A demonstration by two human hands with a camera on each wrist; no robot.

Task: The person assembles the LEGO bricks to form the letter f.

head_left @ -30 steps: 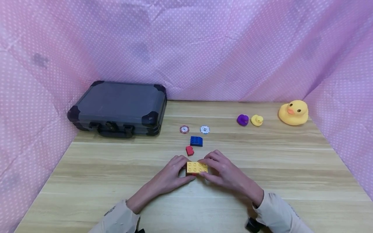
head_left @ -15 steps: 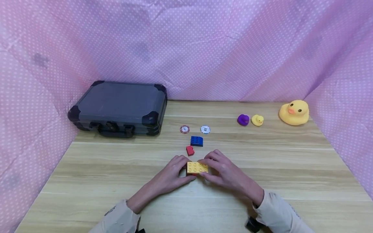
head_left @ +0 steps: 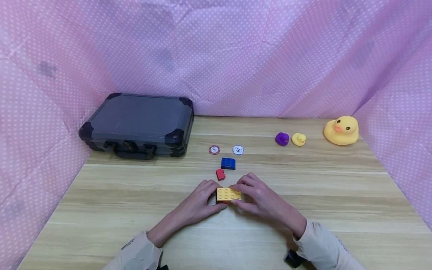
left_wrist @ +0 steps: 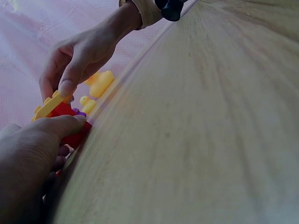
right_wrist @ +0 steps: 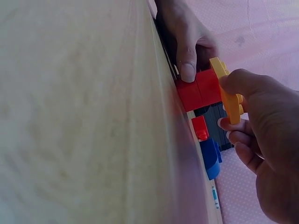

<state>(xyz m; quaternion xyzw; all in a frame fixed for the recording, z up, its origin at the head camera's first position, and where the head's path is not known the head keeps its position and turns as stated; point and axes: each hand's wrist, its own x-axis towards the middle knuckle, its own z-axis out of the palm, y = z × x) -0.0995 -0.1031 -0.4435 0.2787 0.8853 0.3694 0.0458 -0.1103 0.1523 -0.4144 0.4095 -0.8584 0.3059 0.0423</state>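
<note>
A flat yellow brick sits on top of a red brick near the table's front middle. My left hand grips the red brick from the left, thumb on its near side. My right hand pinches the yellow brick at its right end, thumb in front and fingers behind. In the head view the red brick is almost hidden under the yellow one. A small red brick and a blue brick lie just beyond the hands.
A dark hard case lies shut at the back left. Two poker chips lie behind the bricks. A purple duck, a small yellow duck and a large yellow duck stand at the back right. Pink dotted cloth walls the table.
</note>
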